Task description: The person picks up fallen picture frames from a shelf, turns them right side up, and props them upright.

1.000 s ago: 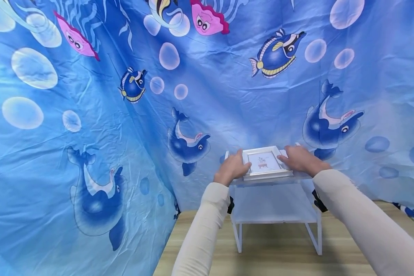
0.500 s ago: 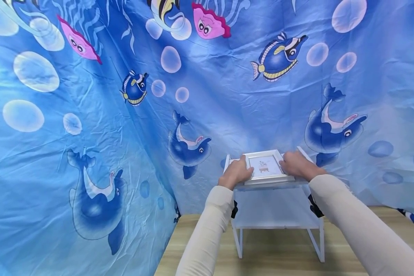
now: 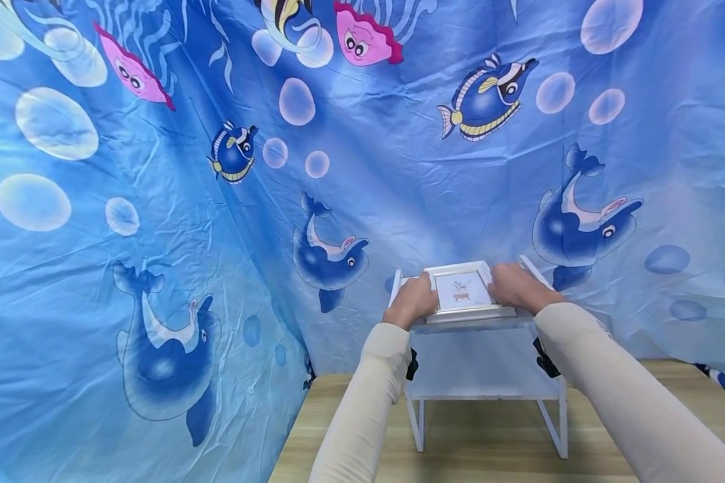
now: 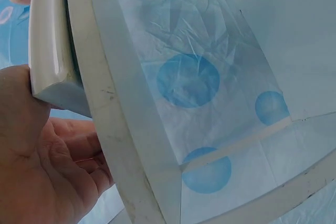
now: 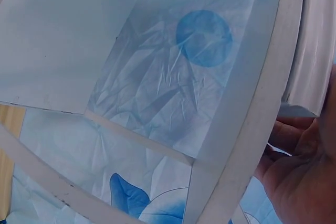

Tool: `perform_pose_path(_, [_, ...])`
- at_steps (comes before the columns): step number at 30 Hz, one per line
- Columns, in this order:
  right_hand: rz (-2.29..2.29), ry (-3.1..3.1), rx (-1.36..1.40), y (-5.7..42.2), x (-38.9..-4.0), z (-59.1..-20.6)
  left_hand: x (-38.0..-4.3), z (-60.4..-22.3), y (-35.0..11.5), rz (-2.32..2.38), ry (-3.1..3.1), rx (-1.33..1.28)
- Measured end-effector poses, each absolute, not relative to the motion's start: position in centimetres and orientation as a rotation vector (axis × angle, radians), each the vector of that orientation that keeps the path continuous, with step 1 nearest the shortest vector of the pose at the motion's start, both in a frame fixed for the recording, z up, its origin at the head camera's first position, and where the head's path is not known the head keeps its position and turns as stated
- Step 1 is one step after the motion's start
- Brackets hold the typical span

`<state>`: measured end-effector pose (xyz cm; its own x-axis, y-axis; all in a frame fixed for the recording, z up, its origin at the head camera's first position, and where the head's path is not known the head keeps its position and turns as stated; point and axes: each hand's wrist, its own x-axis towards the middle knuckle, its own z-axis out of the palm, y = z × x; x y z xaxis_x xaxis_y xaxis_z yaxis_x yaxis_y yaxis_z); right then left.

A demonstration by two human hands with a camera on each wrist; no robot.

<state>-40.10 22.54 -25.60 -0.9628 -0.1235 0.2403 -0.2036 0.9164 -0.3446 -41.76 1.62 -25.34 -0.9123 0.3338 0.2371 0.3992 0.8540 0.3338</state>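
A silver-white picture frame (image 3: 470, 314) lies face up on the top of a small white table (image 3: 483, 362). Inside its border is a pale picture with a small drawing. My left hand (image 3: 415, 298) grips the frame's left side, my right hand (image 3: 515, 287) its right side. In the left wrist view, the frame's rounded edge (image 4: 50, 35) sits along the tabletop rim, with the curled fingers (image 4: 76, 148) beside its corner. The right wrist view has the frame's ridged edge (image 5: 315, 40) with fingers (image 5: 294, 135) bent close to its corner. Its underside is hidden.
White side rails (image 3: 534, 272) rise at the tabletop's ends. Below is a lower white shelf (image 5: 58, 40), and thin metal legs (image 3: 562, 422) stand on the wood floor (image 3: 483, 456). A blue sea-print cloth (image 3: 399, 168) hangs behind and at the left.
Both thumbs have drawn back from over the frame's border to its sides. The frame stays at nearly the same spot on the table; the head view has shifted slightly.
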Motion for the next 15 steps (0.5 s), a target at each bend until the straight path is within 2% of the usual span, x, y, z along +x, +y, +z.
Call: perform_pose_path(15, [0.555,-2.850,0.184,21.84,-39.76,-25.69,-42.00,-25.62,2.20,-0.669,-2.812,-0.503])
